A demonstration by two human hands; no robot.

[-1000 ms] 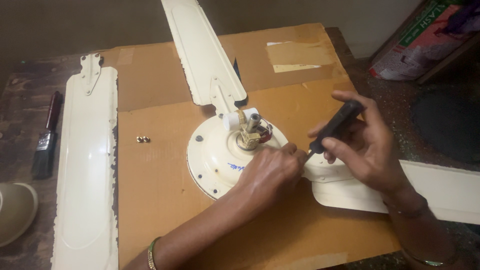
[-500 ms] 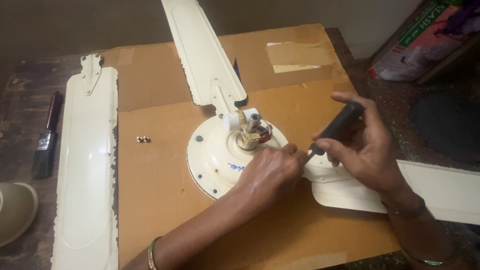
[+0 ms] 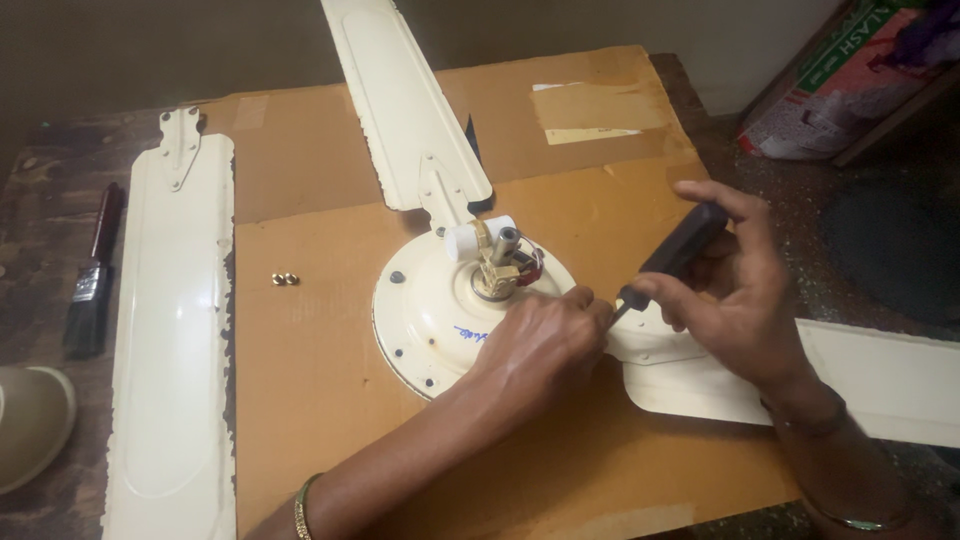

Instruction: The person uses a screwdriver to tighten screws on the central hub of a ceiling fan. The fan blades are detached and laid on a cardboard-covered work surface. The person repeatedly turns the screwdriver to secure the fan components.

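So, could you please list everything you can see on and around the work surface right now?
Cream round metal fan motor housing: one, centre of the cardboard.
Cream fan blades: three; one attached at the top, one under the hands at right, one loose at left.
Brown cardboard sheet: one, under the fan.
Small brass nuts: two, left of the housing.
Dark-handled paintbrush: one, far left.
Pale bowl: one, bottom-left edge.
Printed carton: one, top right.
Black-handled screwdriver: one, in the right hand.
Left hand: on the housing's edge, at the screwdriver tip.
Right hand: gripping the screwdriver.
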